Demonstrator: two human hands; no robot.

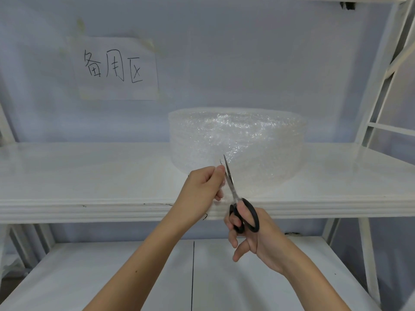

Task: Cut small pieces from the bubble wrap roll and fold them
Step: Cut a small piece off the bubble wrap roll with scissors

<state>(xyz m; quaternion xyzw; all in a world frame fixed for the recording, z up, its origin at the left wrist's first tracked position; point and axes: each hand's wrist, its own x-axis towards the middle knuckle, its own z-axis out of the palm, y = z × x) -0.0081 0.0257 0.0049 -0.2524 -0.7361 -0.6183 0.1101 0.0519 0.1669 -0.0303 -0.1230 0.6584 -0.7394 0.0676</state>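
A big roll of clear bubble wrap (238,140) lies on its flat end on the white shelf (89,176). Its loose sheet hangs toward me over the shelf's front edge. My left hand (202,186) pinches the free edge of that sheet between thumb and fingers. My right hand (251,234) grips black-handled scissors (235,198), fingers through the loops. The slightly parted blades point up and away, with the sheet between them right beside my left fingertips.
A paper sign with handwritten characters (116,68) is taped to the pale wall behind. A lower white shelf (134,277) lies below my arms. White frame posts (381,86) rise at the right.
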